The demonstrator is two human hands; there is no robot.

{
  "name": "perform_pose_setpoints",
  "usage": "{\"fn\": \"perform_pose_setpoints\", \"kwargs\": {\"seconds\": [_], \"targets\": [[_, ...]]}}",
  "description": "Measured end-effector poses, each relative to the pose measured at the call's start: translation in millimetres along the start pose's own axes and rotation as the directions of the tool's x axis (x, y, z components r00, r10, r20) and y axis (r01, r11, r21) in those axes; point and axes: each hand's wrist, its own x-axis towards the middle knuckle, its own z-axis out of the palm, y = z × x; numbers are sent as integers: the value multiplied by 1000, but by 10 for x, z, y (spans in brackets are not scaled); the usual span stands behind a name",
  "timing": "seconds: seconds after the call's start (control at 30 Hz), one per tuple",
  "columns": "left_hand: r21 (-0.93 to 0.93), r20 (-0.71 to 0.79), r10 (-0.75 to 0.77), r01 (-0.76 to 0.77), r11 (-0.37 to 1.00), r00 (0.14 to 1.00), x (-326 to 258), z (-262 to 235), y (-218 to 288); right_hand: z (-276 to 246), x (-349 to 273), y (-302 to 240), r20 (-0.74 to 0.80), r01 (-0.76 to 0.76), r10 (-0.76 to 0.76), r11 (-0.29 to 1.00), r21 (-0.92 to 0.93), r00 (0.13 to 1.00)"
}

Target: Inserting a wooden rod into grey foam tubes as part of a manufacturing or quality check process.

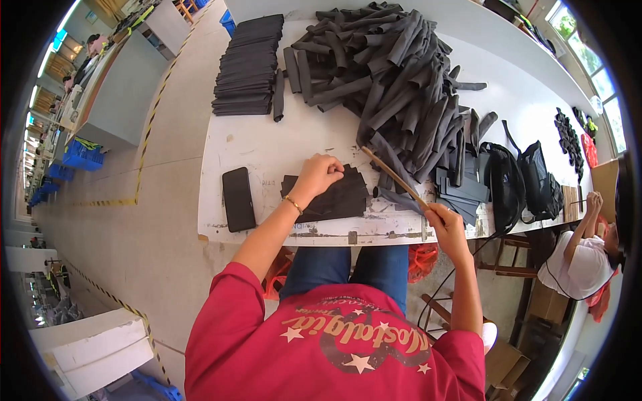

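- Gripping the near end of a flat wooden stick point(396, 177), the right hand point(447, 223) wraps its fingers closed around it, the far end slanting up and to the left.
- The left hand point(319, 175) is curled, thumb and fingertips drawn close together, over the far part of the flat black fabric pieces point(340, 200); whether a piece is pinched there, I cannot tell.
- Those pieces lie overlapping on the white table point(217, 150), near its front edge. Lifting just the top one by its edge should keep the rest from sliding.
- The stick passes over the near edge of the heap of black fabric tubes point(391, 73); contact at its tip is unclear. A light hold, with the tip kept off the loose tubes, would probably avoid snagging or scattering them.
- Left of the pieces, just beside them, lies a black smartphone point(239, 199); the left forearm is best kept clear of it.
- Beyond, at the far left, stands a neat stack of folded black fabric point(247, 63), worth leaving undisturbed.
- Right of the heap, more flat dark pieces point(461, 192) lie fanned near a black bag point(503, 187).
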Motion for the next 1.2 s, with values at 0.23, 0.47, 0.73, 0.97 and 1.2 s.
{"fn": "perform_pose_setpoints", "kwargs": {"seconds": [0.23,0.47,0.73,0.97,1.2], "targets": [[-83,-104,79,-88,993,992,-201,-256,111,-200,-155,32,68,131,-126,989,-70,990],[-50,-122,147,-154,987,982,-327,-388,343,-296,-129,-115,136,194,-177,973,-123,975],[36,-170,257,-254,966,951,-321,-366,444,-214,-128,-145,105,285,-269,937,-202,957],[-14,-167,230,-236,972,959,-344,-407,445,-298,-158,-165,149,231,-207,958,-168,967],[27,-157,387,-388,921,909,-347,-292,614,-11,-52,-209,189,186,-166,978,-94,968]]}}
